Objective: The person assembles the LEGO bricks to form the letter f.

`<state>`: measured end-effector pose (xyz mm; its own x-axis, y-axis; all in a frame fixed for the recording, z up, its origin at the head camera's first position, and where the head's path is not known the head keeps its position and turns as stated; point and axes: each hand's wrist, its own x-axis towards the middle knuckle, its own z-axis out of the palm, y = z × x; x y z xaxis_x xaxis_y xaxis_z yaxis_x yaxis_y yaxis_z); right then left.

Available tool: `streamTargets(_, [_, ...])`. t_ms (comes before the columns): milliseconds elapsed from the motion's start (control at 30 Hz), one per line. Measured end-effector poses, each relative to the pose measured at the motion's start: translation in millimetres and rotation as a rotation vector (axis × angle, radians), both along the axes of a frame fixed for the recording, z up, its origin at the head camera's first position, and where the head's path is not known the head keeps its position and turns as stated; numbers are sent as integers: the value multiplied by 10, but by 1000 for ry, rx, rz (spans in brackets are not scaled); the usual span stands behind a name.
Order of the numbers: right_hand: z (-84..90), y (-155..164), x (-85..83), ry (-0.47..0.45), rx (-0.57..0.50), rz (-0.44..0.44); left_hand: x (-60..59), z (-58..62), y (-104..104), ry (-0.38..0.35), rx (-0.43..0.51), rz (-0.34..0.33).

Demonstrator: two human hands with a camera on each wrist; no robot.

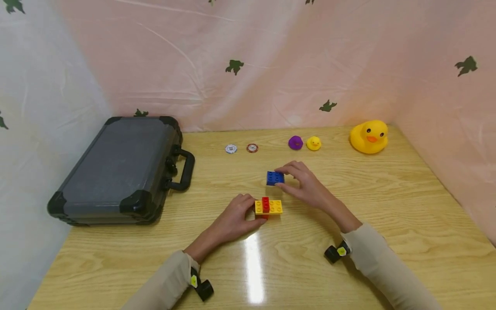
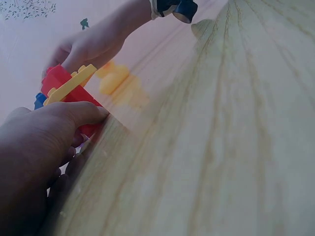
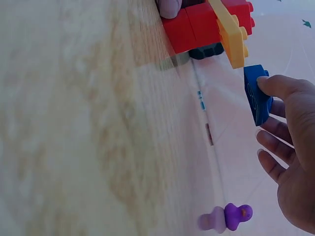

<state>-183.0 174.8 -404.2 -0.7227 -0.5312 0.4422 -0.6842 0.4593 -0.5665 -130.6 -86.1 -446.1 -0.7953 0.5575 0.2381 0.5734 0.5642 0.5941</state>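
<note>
Toy building bricks are in both hands. My left hand grips the lower red part of a small stack standing on the table; the thumb lies along its near side. Across that stack runs a yellow brick, with a red brick on top. In the right wrist view, two red bricks show under the yellow one. My right hand pinches a blue brick between thumb and fingers, studs up in the head view. It hovers off the table, just beyond the stack; the right wrist view shows its underside.
A grey and black hard case lies at the left, its handle facing right. Along the back are a white chip, a red chip, a purple duck, a small yellow duck and a large yellow duck.
</note>
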Motion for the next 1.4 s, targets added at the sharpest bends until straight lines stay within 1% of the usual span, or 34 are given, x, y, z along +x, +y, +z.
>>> streamTargets(167, [26, -18, 44, 16, -17, 20, -4, -7, -2, 12, 1, -3])
streamTargets(433, [66, -30, 116, 54, -26, 56, -2, 21, -5, -1, -3, -1])
streamTargets(733, [109, -51, 209, 57, -18, 86, -2, 27, -17, -9, 2, -1])
streamTargets(1033, [159, -63, 320, 86, -15, 111, -5, 12, -10, 20, 19, -8])
streamTargets(1233, [148, -63, 388, 84, -21, 129, -9, -2, -8, 30, 31, -18])
streamTargets(1400, [139, -58, 435, 71, -8, 121, -10, -8, -7, 32, 30, -20])
